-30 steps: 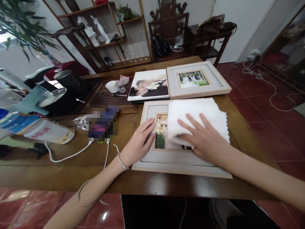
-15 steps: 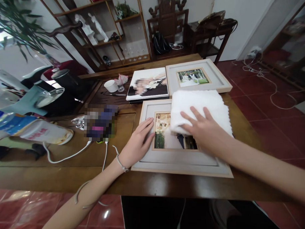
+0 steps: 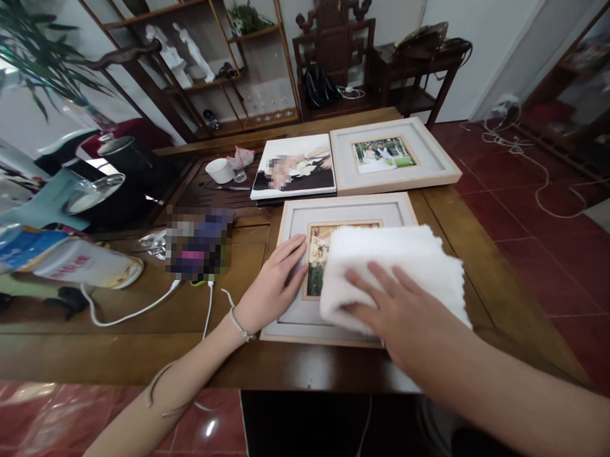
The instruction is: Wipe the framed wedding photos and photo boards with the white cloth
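A framed photo (image 3: 292, 321) with a pale mat and light wood edge lies flat on the table in front of me. My left hand (image 3: 276, 281) rests on its left side, fingers stretched out over the mat. With my right hand (image 3: 392, 305) I hold a folded white towel (image 3: 409, 249) against the frame, fingers spread over the cloth. The towel covers the right and lower part of the frame and most of its picture.
Behind lie another framed photo (image 3: 432, 153) and a white-edged photo panel (image 3: 297, 168). To the left are a white cup (image 3: 219, 170), a blurred-out item with white cables (image 3: 199, 251), a plastic package (image 3: 88, 257) and a dark pot (image 3: 125, 155). The table's front edge runs close below.
My right hand has moved the towel toward me and slightly left, down over the frame's lower part. The frame's top right corner now shows. My left hand has stayed in place.
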`<act>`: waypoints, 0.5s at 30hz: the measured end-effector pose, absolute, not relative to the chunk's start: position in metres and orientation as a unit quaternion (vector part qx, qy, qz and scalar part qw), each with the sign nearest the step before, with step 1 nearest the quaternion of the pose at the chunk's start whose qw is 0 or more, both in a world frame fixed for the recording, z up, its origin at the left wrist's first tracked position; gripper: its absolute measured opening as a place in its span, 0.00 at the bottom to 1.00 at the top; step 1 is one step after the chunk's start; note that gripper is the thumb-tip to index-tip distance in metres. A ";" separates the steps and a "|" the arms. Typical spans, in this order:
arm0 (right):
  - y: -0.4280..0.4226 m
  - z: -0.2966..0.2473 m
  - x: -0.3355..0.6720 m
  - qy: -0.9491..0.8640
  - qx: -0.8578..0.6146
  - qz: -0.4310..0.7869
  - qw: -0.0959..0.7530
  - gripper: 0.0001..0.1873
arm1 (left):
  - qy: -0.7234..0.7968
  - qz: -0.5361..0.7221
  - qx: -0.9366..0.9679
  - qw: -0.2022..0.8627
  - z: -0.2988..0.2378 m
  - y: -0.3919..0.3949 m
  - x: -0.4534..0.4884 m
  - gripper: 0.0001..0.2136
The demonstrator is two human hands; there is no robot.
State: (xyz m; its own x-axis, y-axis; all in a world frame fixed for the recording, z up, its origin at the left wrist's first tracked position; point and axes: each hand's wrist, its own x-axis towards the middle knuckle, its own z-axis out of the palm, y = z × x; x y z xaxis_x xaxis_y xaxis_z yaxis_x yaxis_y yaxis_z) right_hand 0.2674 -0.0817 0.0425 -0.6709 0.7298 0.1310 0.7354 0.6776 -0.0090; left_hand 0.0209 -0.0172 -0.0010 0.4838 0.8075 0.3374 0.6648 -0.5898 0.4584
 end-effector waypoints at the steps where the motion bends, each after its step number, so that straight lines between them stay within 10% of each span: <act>1: -0.068 0.038 0.270 -0.908 -0.412 -0.045 0.057 0.24 | 0.430 0.266 0.852 0.133 -0.001 -0.017 0.021 0.20; 15: 0.003 0.038 0.278 -0.914 -0.396 -0.084 -0.005 0.29 | 0.433 0.268 0.849 0.142 0.000 -0.016 0.020 0.19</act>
